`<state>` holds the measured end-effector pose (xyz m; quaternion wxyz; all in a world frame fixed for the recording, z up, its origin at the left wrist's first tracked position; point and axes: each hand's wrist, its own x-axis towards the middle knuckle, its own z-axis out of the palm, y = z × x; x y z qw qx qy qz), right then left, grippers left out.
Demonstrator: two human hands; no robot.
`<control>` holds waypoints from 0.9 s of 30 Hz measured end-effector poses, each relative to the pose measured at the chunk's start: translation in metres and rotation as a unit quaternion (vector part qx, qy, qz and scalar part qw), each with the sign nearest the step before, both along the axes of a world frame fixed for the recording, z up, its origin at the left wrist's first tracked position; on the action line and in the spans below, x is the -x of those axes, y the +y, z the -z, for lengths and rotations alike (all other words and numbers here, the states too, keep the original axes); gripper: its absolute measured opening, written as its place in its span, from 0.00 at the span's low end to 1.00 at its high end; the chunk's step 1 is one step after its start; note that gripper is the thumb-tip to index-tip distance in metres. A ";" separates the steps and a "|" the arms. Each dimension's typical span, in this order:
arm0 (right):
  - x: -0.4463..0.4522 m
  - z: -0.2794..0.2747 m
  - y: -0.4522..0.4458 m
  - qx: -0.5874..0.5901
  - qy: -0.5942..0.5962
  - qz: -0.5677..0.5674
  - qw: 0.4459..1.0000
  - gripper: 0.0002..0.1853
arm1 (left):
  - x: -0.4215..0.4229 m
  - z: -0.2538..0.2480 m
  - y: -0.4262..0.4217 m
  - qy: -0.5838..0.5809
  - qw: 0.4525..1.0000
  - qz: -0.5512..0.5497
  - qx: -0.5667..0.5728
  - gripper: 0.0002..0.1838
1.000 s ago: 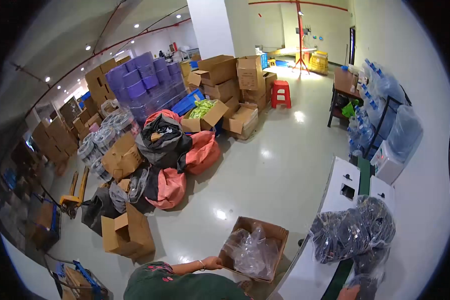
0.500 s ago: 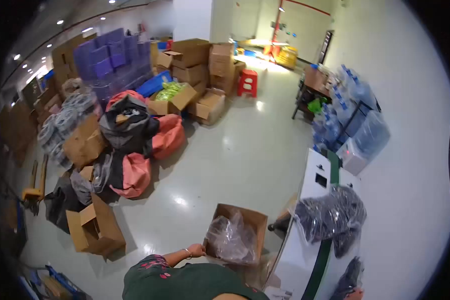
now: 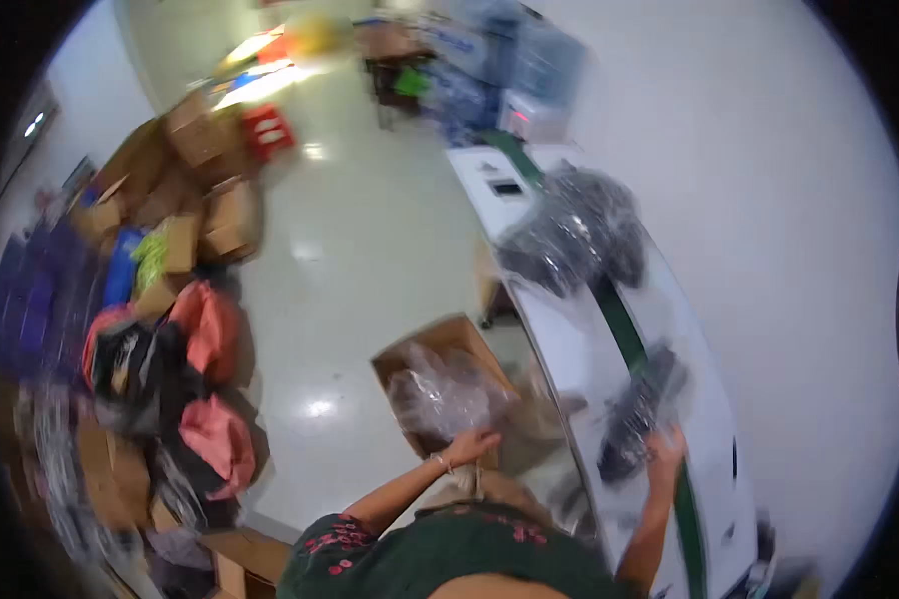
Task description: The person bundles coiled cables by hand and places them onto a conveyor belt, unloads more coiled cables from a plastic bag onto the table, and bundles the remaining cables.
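Observation:
My left hand [image 3: 472,445] is closed at the near edge of an open cardboard box [image 3: 390,374] on the floor. A crumpled clear plastic bag [image 3: 440,389] lines the box, and the fingers are partly blurred against it. On the white table to the right, my right hand [image 3: 666,446] has its fingers on a dark bundle in clear plastic [image 3: 634,414]. Motion blur hides the exact contents of that bundle. Farther up the same table lies a larger pile of dark plastic-wrapped goods [image 3: 574,235].
The long white table [image 3: 559,339] with a green strip [image 3: 619,324] runs along the wall. Coral and dark sacks [image 3: 210,439] and cardboard boxes [image 3: 195,140] are heaped at left. A red stool [image 3: 270,132] stands farther back, with large water bottles [image 3: 549,60] beyond the table.
My view has swung to the right, so the table now sits nearer the middle. My right hand and the dark bundle have come fully into view. My left hand stays at the box.

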<state>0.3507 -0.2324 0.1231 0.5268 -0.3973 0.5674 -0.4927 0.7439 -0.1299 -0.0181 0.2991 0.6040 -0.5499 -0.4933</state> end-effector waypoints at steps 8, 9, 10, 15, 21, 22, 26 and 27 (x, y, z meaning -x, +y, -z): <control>-0.091 0.035 0.066 0.085 0.120 -0.213 0.966 0.10 | 0.076 -0.068 -0.006 0.298 0.949 -0.077 -0.069 0.35; -0.083 0.044 0.073 0.082 0.084 -0.205 0.972 0.10 | 0.074 -0.065 -0.001 0.314 0.942 -0.077 -0.095 0.35; -0.080 0.036 0.077 0.066 0.095 -0.184 0.976 0.10 | 0.073 -0.079 -0.001 0.325 0.937 -0.078 -0.103 0.34; -0.072 0.009 0.100 0.083 0.173 -0.248 0.949 0.09 | 0.087 -0.070 -0.008 0.356 0.909 -0.132 -0.171 0.27; -0.051 -0.008 0.117 0.060 0.215 -0.317 0.922 0.06 | 0.129 -0.085 -0.019 0.255 0.940 -0.202 -0.104 0.20; -0.047 -0.009 0.118 0.046 0.205 -0.329 0.921 0.06 | 0.132 -0.088 -0.019 0.186 0.956 -0.218 -0.061 0.19; 0.004 0.026 0.096 0.184 0.296 -0.122 0.929 0.06 | 0.136 -0.111 -0.010 0.045 0.973 -0.226 0.014 0.20; 0.026 0.042 0.080 0.190 0.343 -0.056 0.918 0.08 | 0.137 -0.115 -0.008 0.000 0.973 -0.229 0.042 0.20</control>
